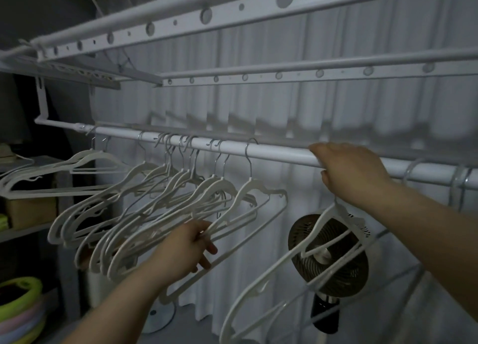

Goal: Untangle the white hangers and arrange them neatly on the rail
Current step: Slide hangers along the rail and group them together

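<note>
Stock: white hangers [144,204], bunched and tilted, hooked on rail [274,154]. Left hand [186,245] grips the bunch's lower bars. Right hand [354,170] curled over rail; single hanger [319,222] dangles beneath.

Free rail [279,154] stretch between hanger bunch [155,201] and right hand [351,170].

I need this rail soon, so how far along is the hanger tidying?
Done: the bunched hangers already hook on the rail. In hand: the left hand grips their lower bars; the right hand holds the rail above a single hanger. Left: the bunch overlaps, unevenly spaced.
</note>
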{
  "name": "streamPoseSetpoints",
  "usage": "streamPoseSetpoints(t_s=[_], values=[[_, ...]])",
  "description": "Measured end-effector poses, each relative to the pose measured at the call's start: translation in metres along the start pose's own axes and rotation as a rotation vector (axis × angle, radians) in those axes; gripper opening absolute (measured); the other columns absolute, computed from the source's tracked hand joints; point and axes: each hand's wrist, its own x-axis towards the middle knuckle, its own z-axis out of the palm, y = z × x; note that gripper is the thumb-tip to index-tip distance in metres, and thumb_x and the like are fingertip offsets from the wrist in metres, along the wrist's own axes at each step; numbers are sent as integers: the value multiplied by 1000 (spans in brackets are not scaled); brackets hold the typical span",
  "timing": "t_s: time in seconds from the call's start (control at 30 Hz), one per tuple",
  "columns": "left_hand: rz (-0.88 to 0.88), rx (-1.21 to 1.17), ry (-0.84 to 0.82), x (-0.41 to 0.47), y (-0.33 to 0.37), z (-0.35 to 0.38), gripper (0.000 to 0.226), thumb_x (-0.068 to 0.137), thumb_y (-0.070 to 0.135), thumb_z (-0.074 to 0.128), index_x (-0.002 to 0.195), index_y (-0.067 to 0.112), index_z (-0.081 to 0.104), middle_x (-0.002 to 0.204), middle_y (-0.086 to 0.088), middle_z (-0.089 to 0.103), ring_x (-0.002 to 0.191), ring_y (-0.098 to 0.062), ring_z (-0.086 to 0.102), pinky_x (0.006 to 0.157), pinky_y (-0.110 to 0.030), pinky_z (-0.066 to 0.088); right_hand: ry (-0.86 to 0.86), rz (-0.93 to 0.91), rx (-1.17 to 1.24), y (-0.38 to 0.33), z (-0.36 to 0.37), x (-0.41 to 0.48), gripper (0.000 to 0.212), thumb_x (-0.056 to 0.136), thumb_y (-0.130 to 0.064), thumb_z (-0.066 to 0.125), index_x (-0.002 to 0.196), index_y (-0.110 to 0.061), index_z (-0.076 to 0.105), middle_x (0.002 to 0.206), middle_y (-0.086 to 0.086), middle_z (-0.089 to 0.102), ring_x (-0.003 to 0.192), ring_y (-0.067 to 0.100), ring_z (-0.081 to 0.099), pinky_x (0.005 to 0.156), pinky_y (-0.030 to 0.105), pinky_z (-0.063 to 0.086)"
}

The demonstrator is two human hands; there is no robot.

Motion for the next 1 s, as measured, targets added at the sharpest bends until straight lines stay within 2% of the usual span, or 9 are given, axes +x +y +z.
streamPoseSetpoints(t_s=[0.13,0.3,0.43,0.57,0.7,0.77,0.87,0.93,1.0], values=[[20,64,31,-4,-2,-1,27,94,8,39,93,34,45,77,7,63,57,-9,60,53,-19,45,2,-2,2,0,-1,-1,44,93,-21,41,136,-19,32,124,5,52,109,25,50,84,33,37],[60,115,-39,-13,1,8,30,95,9,38,102,38,45,76,12,63,51,1,59,50,-10,42,15,-8,46,-6,-4,-1,47,93,-29,42,138,-19,31,127,5,50,113,25,48,88,33,35],[100,14,-146,-20,11,21,38,94,8,39,86,43,50,71,10,64,49,1,58,51,-13,45,37,3,148,-10,-6,-2,49,92,-26,45,138,-15,34,131,8,48,117,28,44,92,34,31],[118,-170,-251,-26,21,33,32,92,6,45,83,31,63,56,12,62,48,1,57,48,-11,43,82,1,238,-10,-8,-8,47,91,-18,45,137,-12,38,131,11,51,116,30,45,93,34,30],[138,-174,-242,-26,23,33,21,92,24,46,80,27,63,68,11,62,56,3,55,56,-11,43,109,-9,257,-12,-10,-13,52,91,-37,47,137,-13,39,134,8,50,118,29,46,98,36,30],[245,-30,-152,-25,21,28,19,92,28,48,83,25,65,72,12,60,60,6,53,58,-4,40,88,-15,222,-14,-9,-10,55,90,-42,48,137,-15,39,135,6,49,119,28,46,98,37,30],[497,304,254,-20,16,6,37,81,43,44,92,19,71,82,15,65,82,7,55,72,-1,38,14,-11,119,-21,-8,-1,50,91,-40,46,134,-17,37,130,5,48,116,27,46,95,36,32],[590,516,512,-10,6,-14,42,78,38,42,90,11,71,85,-1,72,83,-12,64,80,-20,43,-1,4,94,-24,-7,4,46,91,-36,46,132,-16,38,126,6,50,114,27,48,92,36,33],[451,601,573,0,-7,-34,40,78,33,46,97,7,69,95,-13,71,90,-31,66,82,-35,48,4,20,87,-25,-6,6,44,90,-32,46,130,-15,39,124,7,50,111,28,49,91,36,34]])
